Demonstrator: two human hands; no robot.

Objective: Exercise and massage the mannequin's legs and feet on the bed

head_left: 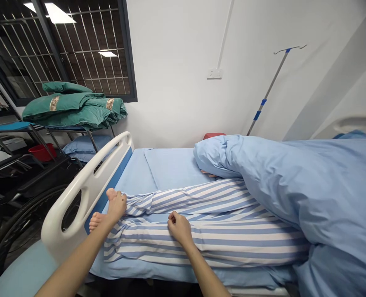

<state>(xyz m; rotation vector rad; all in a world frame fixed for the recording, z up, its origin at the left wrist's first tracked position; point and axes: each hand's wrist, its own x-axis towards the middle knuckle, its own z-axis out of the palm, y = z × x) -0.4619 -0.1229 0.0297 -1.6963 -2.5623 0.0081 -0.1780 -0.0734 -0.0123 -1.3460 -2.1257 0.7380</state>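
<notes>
A person lies on the bed in blue-and-white striped trousers (232, 237), both legs stretched toward the white footboard (59, 202). My left hand (117, 206) is at the ankle end of the farther leg, its fingers closed at the trouser cuff beside the bare foot (111, 193). The nearer bare foot (96, 221) shows just below my wrist. Over the middle of the legs, my right hand (180, 227) has its fingers curled in, with nothing visible in them; whether it touches the cloth I cannot tell. A light blue quilt (282, 181) covers the person from the thighs up.
The person's fingers (209, 174) show under the quilt's edge. Past the footboard stand a wheelchair (18, 222) and a rack with folded green bedding (77, 107). A red bucket (43, 152) is beside them. Behind the bed rises an IV pole (271, 86).
</notes>
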